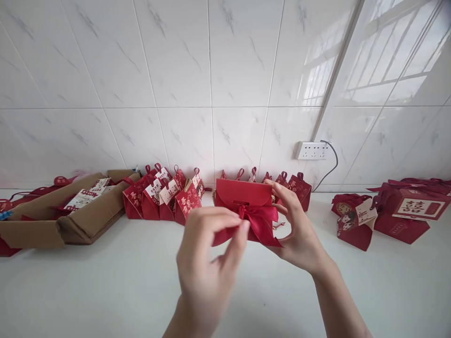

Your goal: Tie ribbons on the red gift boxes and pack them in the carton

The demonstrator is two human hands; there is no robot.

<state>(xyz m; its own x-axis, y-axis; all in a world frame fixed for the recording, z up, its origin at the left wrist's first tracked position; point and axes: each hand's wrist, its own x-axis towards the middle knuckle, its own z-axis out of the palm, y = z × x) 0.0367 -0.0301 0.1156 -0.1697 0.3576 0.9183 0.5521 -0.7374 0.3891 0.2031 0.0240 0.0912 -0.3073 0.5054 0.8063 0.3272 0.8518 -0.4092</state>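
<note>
A small red gift box (232, 191) with a flap and a slot is held up above the white table. My right hand (299, 230) grips it by its right side, thumb below and fingers along the top edge. Across its front lies a glossy red ribbon bow (262, 220). My left hand (207, 256) is closed in a pinch at the bow's knot, the fingertips touching the ribbon. These fingers hide the bow's left part and the lower left of the box. A bit of gold chain (280, 225) shows beside my right hand's fingers.
Several red tent-shaped favor boxes (169, 192) with tags and loops stand along the tiled wall. An open cardboard box (84, 211) with red items is at the left. More red boxes (401, 225) lie at the right. A power strip (312, 150) with a grey cable is on the wall.
</note>
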